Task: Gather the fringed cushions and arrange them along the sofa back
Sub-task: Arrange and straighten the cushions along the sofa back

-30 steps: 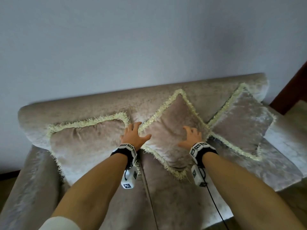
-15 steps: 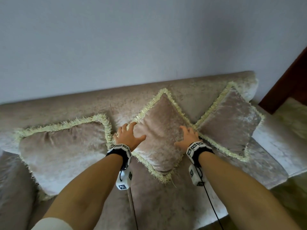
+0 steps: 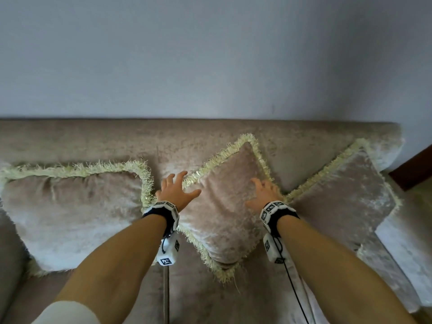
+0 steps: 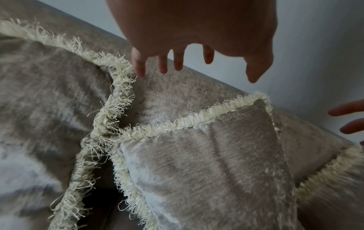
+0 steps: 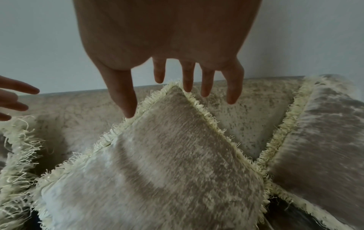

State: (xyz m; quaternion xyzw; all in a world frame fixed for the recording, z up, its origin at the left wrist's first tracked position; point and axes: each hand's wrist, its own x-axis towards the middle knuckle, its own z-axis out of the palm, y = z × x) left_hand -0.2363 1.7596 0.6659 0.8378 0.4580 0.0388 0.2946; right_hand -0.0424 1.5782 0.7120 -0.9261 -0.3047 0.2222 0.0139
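Note:
Three beige velvet cushions with cream fringe lean on the sofa back (image 3: 93, 141). The left cushion (image 3: 70, 213) (image 4: 39, 96) lies flat-sided. The middle cushion (image 3: 224, 206) (image 4: 216, 155) (image 5: 167, 155) stands on one corner like a diamond. The right cushion (image 3: 346, 199) (image 5: 325, 132) is tilted the same way. My left hand (image 3: 177, 192) (image 4: 177, 62) hovers with spread fingers at the middle cushion's upper left edge. At its right edge my right hand (image 3: 264, 192) (image 5: 187, 77) is spread too. Neither hand holds anything; the wrist views show the fingers off the fabric.
A plain grey wall (image 3: 210, 54) rises behind the sofa. The sofa's right armrest (image 3: 402, 253) sits past the right cushion, with dark wooden furniture (image 3: 416, 169) beyond it. A seam (image 3: 166, 295) splits the seat cushions below my left wrist.
Both hands, earlier resting on the middle cushion's sides, have spread their fingers and eased off it. The cushion keeps its diamond stance. My head view has levelled toward the sofa back.

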